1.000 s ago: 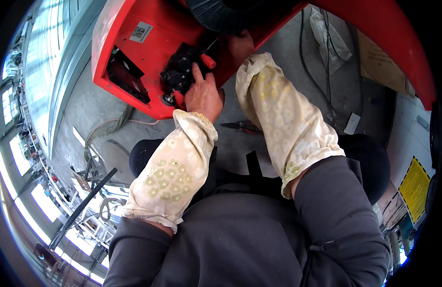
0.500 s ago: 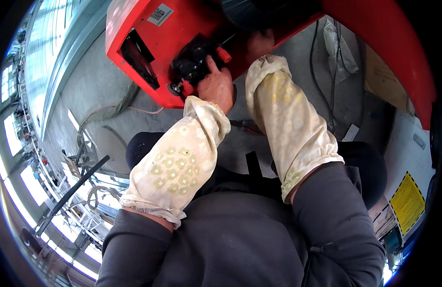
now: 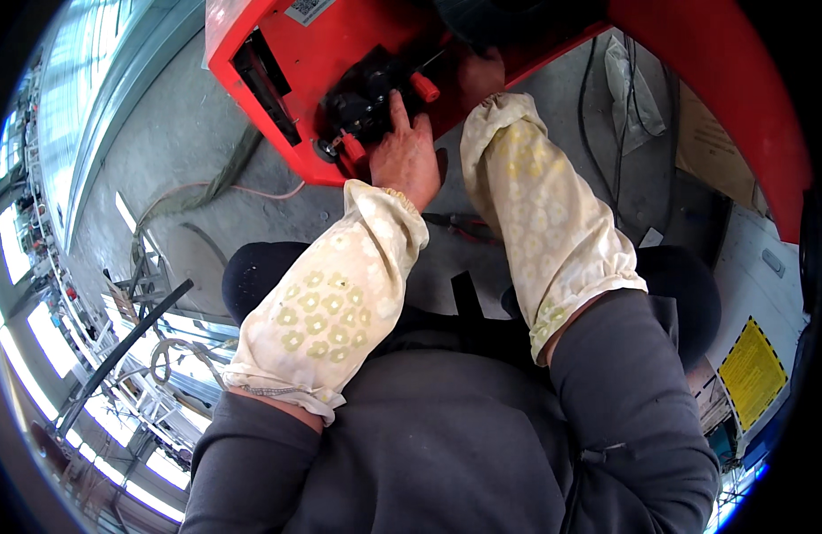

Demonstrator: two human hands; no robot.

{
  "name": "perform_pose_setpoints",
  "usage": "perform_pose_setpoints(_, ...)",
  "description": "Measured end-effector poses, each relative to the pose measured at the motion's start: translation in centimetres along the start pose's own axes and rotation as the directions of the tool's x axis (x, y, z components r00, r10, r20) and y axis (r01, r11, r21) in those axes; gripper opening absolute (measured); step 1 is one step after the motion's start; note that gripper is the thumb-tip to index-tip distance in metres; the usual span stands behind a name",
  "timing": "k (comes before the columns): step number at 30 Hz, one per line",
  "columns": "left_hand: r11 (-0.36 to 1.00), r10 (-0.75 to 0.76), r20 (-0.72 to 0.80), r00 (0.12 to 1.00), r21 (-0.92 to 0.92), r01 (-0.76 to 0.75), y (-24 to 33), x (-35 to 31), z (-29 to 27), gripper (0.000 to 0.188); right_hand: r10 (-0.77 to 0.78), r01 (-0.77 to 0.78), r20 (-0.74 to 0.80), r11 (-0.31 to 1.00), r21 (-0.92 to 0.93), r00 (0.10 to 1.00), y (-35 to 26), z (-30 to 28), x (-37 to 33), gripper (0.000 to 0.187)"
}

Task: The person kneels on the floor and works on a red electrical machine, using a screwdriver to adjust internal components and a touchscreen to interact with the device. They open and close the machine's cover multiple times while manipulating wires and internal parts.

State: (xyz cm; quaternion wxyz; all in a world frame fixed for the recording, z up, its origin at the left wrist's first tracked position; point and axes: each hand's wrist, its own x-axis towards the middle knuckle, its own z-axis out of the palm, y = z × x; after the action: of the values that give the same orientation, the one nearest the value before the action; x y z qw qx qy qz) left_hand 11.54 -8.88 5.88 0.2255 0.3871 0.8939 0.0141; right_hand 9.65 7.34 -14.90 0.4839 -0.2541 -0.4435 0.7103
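Left grip is loose, grasping nothing visible, its index finger resting on the black mechanism inside the red housing. Right grip is right of that mechanism, beside the dark spool; shadow blurs it, so I cannot tell whether it is closed. One red knob sits at the mechanism's right.

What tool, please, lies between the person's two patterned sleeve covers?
The head view shows what look like red-handled pliers on the grey floor between the left sleeve cover and right sleeve cover.
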Motion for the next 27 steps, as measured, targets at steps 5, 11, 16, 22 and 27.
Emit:
perform_pose_setpoints(5, 0.991, -0.035, -0.102, 0.994, -0.132, 0.022, -1.3, -2.4, 0.1, 0.058, 0.045, -0.014, 0.087, 0.945, -0.326, 0.995, -1.0, -0.1, -0.4, 0.027)
perform_pose_setpoints(11, 0.983, -0.125, -0.080, 0.989, -0.147, 0.113, -2.4, -3.1, -0.1, 0.058, -0.290, 0.609, 0.536, 0.436, -0.663, 0.792, -3.9, -0.4, 0.4, 0.023)
perform_pose_setpoints(16, 0.979, -0.132, -0.066, 0.989, -0.166, 0.119, -2.5, -2.6, -0.1, 0.056, 0.419, -0.415, 0.100, 0.908, -0.058, 0.903, -3.4, -1.0, 0.7, 0.022)
perform_pose_setpoints(22, 0.976, -0.186, -0.022, 0.982, -0.124, 0.181, -2.9, -1.9, -0.1, 0.049, 0.234, -0.144, 0.240, 0.929, -0.340, 0.942, -4.9, -0.4, 0.4, 0.022)
perform_pose_setpoints(27, 0.988, -0.155, -0.014, 0.988, -0.023, 0.154, -3.5, -1.5, 0.6, 0.038, 0.035, 0.442, 0.545, 0.542, -0.714, 0.838, -5.8, -2.0, 1.2, 0.025)
